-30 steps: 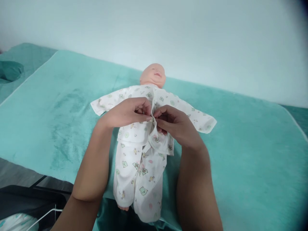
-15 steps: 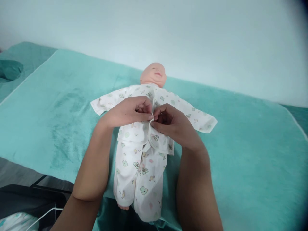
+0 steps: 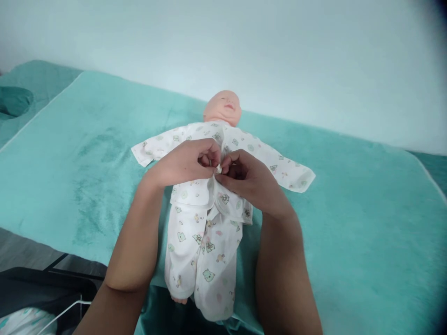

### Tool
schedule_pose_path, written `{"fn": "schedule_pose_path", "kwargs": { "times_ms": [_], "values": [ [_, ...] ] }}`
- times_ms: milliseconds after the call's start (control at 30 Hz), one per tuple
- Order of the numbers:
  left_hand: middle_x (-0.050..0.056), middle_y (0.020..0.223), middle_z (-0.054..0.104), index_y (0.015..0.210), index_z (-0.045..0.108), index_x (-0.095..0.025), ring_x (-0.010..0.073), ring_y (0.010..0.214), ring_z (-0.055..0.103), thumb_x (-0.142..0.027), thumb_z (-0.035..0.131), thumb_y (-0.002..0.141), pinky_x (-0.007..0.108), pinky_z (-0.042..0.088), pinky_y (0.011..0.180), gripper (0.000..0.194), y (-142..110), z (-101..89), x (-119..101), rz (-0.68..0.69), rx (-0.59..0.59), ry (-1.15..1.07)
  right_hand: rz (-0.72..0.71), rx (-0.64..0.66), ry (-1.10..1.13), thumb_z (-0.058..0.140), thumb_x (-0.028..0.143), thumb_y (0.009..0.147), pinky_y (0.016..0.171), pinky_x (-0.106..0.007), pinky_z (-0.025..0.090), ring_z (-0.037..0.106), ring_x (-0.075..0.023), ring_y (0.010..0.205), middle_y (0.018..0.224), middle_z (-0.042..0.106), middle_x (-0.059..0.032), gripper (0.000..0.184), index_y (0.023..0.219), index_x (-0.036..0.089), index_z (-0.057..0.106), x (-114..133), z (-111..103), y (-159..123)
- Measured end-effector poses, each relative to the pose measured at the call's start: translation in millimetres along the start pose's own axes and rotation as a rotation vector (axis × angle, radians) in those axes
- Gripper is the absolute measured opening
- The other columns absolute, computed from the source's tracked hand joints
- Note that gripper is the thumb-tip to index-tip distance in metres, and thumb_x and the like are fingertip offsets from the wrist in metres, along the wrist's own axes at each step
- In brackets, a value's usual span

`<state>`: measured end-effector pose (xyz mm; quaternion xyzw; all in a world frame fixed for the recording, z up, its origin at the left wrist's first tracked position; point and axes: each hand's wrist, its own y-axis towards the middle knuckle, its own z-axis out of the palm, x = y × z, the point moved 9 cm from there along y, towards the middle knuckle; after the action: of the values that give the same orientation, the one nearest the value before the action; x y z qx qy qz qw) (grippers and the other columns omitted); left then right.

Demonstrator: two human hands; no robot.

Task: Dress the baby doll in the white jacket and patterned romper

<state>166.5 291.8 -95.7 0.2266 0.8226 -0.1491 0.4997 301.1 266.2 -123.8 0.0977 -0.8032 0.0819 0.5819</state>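
Observation:
A baby doll (image 3: 223,108) lies on its back, dressed in a white printed baby shirt (image 3: 195,191) and matching pants (image 3: 209,260). Both sleeves are spread out to the sides. My left hand (image 3: 190,160) pinches one front edge of the shirt at the doll's middle. Facing it, my right hand (image 3: 249,179) pinches the other front edge, with the fingertips of both hands almost touching. A bit of bunched white cloth shows between them; any fastener there is hidden by my fingers. Below my hands the shirt fronts hang apart.
A teal cloth (image 3: 349,223) covers the table under the doll. The white wall (image 3: 279,56) rises behind it. At the lower left stand a dark bin-like object (image 3: 45,288), a white printed item (image 3: 30,321) and a thin white wire (image 3: 66,309). A hole (image 3: 16,101) opens at the far left.
Both hands have shifted very slightly left with the pinched shirt edges, and my left fingertips have curled a little. The doll stays in place.

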Motion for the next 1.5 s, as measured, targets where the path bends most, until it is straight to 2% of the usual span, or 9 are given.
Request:
{"fn": "schedule_pose_path", "kwargs": {
  "times_ms": [333, 667, 867, 1033, 1500],
  "values": [
    [-0.004, 0.071, 0.06, 0.085, 0.059, -0.022, 0.0108, 0.064, 0.054, -0.012, 0.063, 0.07, 0.023, 0.04, 0.053, 0.018, -1.2, 0.5, 3.6, -0.013, 0.024, -0.027, -0.01, 0.039, 0.039, 0.074, 0.021, 0.082, 0.063, -0.028, 0.042, 0.05, -0.0119, 0.073, 0.083, 0.056, 0.0019, 0.018, 0.094, 0.024, 0.062, -2.6, 1.6, -1.1],
    [-0.003, 0.076, 0.061, 0.087, 0.056, -0.022, 0.0082, 0.06, 0.049, -0.009, 0.064, 0.067, 0.021, 0.038, 0.05, 0.025, -2.8, 1.9, 7.0, -0.076, 0.067, -0.104, 0.008, 0.052, 0.033, 0.073, 0.02, 0.081, 0.064, -0.027, 0.042, 0.051, -0.0119, 0.074, 0.084, 0.057, 0.0015, 0.017, 0.094, 0.023, 0.062, -2.3, 4.0, -1.1],
    [-0.001, 0.081, 0.068, 0.093, 0.058, -0.022, 0.0115, 0.068, 0.062, -0.016, 0.067, 0.075, 0.022, 0.046, 0.056, 0.02, -6.0, -0.9, 8.6, -0.082, 0.086, -0.108, -0.012, 0.043, 0.041, 0.073, 0.02, 0.081, 0.063, -0.026, 0.041, 0.049, -0.0111, 0.073, 0.083, 0.057, 0.0022, 0.016, 0.094, 0.024, 0.063, -1.5, 2.6, -0.8],
    [-0.001, 0.075, 0.069, 0.091, 0.058, -0.021, 0.0121, 0.064, 0.065, -0.026, 0.072, 0.079, 0.023, 0.048, 0.057, 0.019, -6.4, -1.5, 8.9, -0.069, 0.094, -0.121, -0.012, 0.053, 0.056, 0.073, 0.023, 0.081, 0.063, -0.026, 0.042, 0.049, -0.0114, 0.072, 0.082, 0.058, 0.0018, 0.016, 0.094, 0.023, 0.063, -0.1, 2.6, -0.9],
    [0.0, 0.088, 0.076, 0.097, 0.064, -0.022, 0.0149, 0.077, 0.071, -0.02, 0.07, 0.075, 0.023, 0.052, 0.062, 0.023, -7.2, -3.1, 7.1, -0.085, 0.053, -0.039, -0.011, 0.041, 0.055, 0.074, 0.022, 0.081, 0.062, -0.026, 0.041, 0.05, -0.0114, 0.071, 0.081, 0.058, 0.0019, 0.016, 0.093, 0.023, 0.063, -1.8, 1.8, -0.3]
  ]
}}
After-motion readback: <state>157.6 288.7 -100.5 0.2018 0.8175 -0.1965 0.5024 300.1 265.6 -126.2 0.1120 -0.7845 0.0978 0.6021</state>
